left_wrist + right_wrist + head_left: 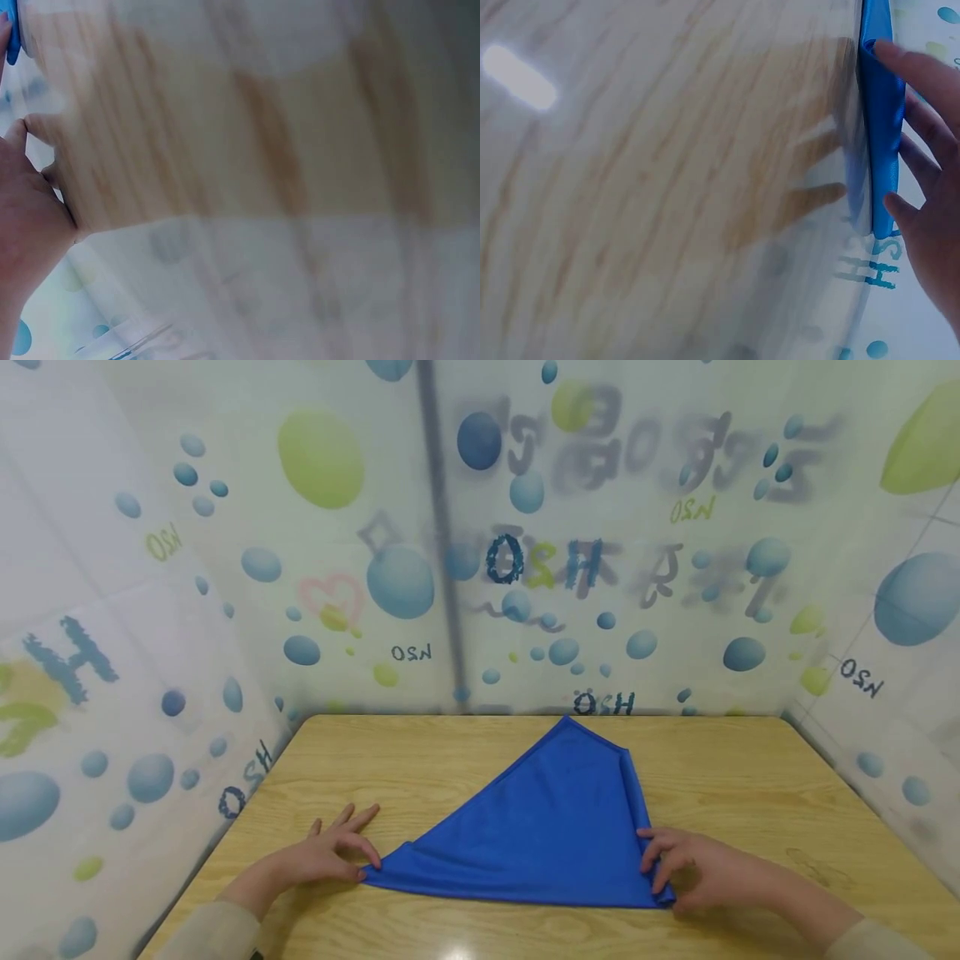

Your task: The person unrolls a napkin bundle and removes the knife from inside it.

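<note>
A blue cloth (525, 827) lies folded on the wooden table, its peak at the far edge and its long straight edge toward the near side. In the head view the left hand (326, 853) pinches the cloth's left tip between thumb and index finger, the other fingers spread. The right hand (701, 870) holds the lower right corner, fingers bent over the folded right edge. In the right wrist view the right hand (934, 142) is beside the blue cloth (883, 127). The left wrist view shows part of the left hand (26, 217) and a bit of blue cloth (13, 37).
The wooden table (360, 752) has rounded far corners. Behind it and at both sides hangs a pale curtain (397, 468) with blue and green dots and lettering. Light glares on the table's near edge.
</note>
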### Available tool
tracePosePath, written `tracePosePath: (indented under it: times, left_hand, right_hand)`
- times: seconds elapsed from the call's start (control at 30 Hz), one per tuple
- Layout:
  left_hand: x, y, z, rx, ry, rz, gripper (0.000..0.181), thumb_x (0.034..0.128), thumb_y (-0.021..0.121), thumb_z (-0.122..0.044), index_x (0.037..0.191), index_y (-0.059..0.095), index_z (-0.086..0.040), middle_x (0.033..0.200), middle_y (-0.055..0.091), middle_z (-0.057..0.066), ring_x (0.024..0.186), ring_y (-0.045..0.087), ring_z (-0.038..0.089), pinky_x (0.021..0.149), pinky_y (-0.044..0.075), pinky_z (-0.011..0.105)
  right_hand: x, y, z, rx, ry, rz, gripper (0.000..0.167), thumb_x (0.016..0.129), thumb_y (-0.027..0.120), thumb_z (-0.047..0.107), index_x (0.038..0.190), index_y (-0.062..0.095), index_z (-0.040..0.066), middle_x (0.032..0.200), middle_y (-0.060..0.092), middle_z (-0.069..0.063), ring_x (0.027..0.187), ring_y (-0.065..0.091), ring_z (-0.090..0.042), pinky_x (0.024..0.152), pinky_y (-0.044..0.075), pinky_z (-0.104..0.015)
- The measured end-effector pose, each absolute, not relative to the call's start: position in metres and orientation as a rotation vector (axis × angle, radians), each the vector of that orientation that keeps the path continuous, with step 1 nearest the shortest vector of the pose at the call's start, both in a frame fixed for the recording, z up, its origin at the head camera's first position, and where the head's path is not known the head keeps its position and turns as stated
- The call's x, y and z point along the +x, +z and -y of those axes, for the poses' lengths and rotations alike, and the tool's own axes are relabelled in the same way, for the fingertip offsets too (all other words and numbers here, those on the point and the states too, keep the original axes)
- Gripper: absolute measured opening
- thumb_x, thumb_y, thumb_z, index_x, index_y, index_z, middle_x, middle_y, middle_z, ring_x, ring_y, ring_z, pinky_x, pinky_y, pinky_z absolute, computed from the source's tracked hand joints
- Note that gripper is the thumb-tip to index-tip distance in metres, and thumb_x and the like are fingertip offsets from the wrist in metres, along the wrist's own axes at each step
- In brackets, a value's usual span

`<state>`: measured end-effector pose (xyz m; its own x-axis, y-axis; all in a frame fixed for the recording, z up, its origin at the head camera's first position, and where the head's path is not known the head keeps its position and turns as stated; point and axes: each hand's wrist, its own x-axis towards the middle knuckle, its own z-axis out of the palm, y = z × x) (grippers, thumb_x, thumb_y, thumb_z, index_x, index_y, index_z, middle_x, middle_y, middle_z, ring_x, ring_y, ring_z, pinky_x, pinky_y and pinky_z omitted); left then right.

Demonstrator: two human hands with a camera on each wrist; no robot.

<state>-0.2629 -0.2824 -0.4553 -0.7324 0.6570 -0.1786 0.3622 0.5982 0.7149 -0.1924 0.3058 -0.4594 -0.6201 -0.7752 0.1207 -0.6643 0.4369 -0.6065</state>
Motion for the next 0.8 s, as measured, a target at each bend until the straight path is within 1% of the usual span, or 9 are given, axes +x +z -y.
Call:
tracePosePath:
  times: [0.1,0.33,0.4,0.53,0.57,0.63,0.67,0.77,0.8]
  left_hand:
    - [-0.263,-0.455,0.283,0.807,0.944,-2.395,0.012,0.0841,0.072,-0.026,0.096,0.073,-0.028,0.158,0.009,0.026,0.137,-0.021,0.054,0.090,-0.025,0.075]
    - [-0.264,-0.457,0.284,0.818,0.944,-2.387,0.012,0.0845,0.071,-0.026,0.097,0.073,-0.028,0.158,0.009,0.027,0.136,-0.021,0.054,0.089,-0.025,0.075]
    - [-0.265,-0.458,0.284,0.820,0.929,-2.393,0.012,0.0850,0.071,-0.028,0.097,0.073,-0.029,0.158,0.009,0.027,0.137,-0.021,0.054,0.090,-0.024,0.075]
    - [-0.264,-0.459,0.283,0.827,0.921,-2.398,0.012,0.0849,0.071,-0.028,0.097,0.073,-0.030,0.158,0.010,0.026,0.137,-0.020,0.055,0.090,-0.024,0.076]
    - [-0.264,-0.458,0.283,0.825,0.923,-2.399,0.012,0.0848,0.071,-0.028,0.096,0.073,-0.030,0.158,0.010,0.026,0.137,-0.020,0.054,0.090,-0.024,0.075]
    - [-0.264,-0.458,0.283,0.825,0.931,-2.399,0.013,0.0842,0.071,-0.027,0.096,0.073,-0.029,0.158,0.010,0.026,0.137,-0.020,0.055,0.090,-0.024,0.075]
    - [-0.264,-0.458,0.283,0.826,0.933,-2.400,0.013,0.0839,0.071,-0.026,0.096,0.073,-0.029,0.158,0.010,0.027,0.137,-0.020,0.055,0.089,-0.025,0.075]
    - [-0.264,-0.458,0.284,0.823,0.941,-2.397,0.013,0.0837,0.071,-0.026,0.096,0.073,-0.028,0.158,0.009,0.027,0.136,-0.020,0.055,0.089,-0.025,0.075]
    - [-0.264,-0.458,0.284,0.822,0.937,-2.400,0.012,0.0838,0.071,-0.026,0.096,0.073,-0.029,0.158,0.009,0.027,0.137,-0.020,0.055,0.089,-0.025,0.075]
  right_hand:
    - [-0.192,-0.458,-0.307,-1.233,-0.939,-2.525,0.017,0.082,0.078,0.029,0.097,0.072,0.032,0.119,0.062,0.010,0.138,0.035,-0.017,0.107,0.026,-0.022]
    - [-0.196,-0.457,-0.303,-1.184,-0.922,-2.495,0.025,0.083,0.077,0.033,0.107,0.073,0.031,0.130,0.061,0.007,0.141,0.026,-0.039,0.099,-0.009,-0.003]
    - [-0.197,-0.457,-0.303,-1.164,-0.920,-2.486,0.028,0.082,0.078,0.032,0.110,0.073,0.032,0.134,0.059,0.005,0.142,0.022,-0.041,0.107,-0.011,-0.011]
    - [-0.196,-0.461,-0.309,-1.133,-0.941,-2.473,0.032,0.081,0.079,0.028,0.111,0.073,0.032,0.136,0.058,0.005,0.145,0.018,-0.034,0.106,-0.012,-0.012]
    - [-0.196,-0.461,-0.311,-1.134,-0.944,-2.477,0.033,0.080,0.079,0.026,0.112,0.073,0.032,0.135,0.058,0.005,0.145,0.018,-0.033,0.112,-0.011,-0.024]
    - [-0.195,-0.462,-0.314,-1.140,-0.935,-2.497,0.034,0.079,0.079,0.025,0.112,0.072,0.033,0.132,0.058,0.007,0.145,0.020,-0.030,0.114,-0.008,-0.027]
    - [-0.195,-0.462,-0.315,-1.149,-0.922,-2.512,0.035,0.079,0.080,0.025,0.112,0.072,0.034,0.131,0.058,0.008,0.144,0.021,-0.030,0.116,-0.004,-0.042]
    - [-0.194,-0.462,-0.316,-1.177,-0.865,-2.559,0.036,0.078,0.080,0.026,0.112,0.071,0.036,0.126,0.057,0.011,0.142,0.024,-0.033,0.100,0.016,-0.073]
    - [-0.194,-0.461,-0.316,-1.183,-0.846,-2.572,0.036,0.078,0.080,0.027,0.111,0.071,0.037,0.125,0.057,0.012,0.142,0.024,-0.033,0.102,0.019,-0.071]
